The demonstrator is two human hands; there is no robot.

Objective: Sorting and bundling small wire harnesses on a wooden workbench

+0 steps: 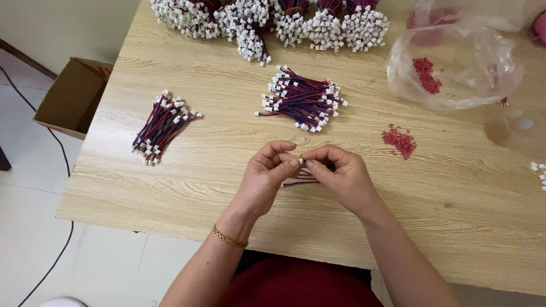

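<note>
1. Left of the wooden table's [170,187] centre, a small wire bundle [162,126] lies loose.
2. Above table centre, left hand [267,173] and right hand [341,173] pinch one wire lead [300,179], fingers narrow.
3. Right, red connector bits [400,140] could scatter if nudged.

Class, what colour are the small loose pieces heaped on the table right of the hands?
Red; the small heap shows best in the head view.

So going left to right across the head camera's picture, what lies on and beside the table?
Cardboard box → small wire bundle → larger wire pile → loose red pieces → clear plastic bag → few white connectors at the edge.
</note>
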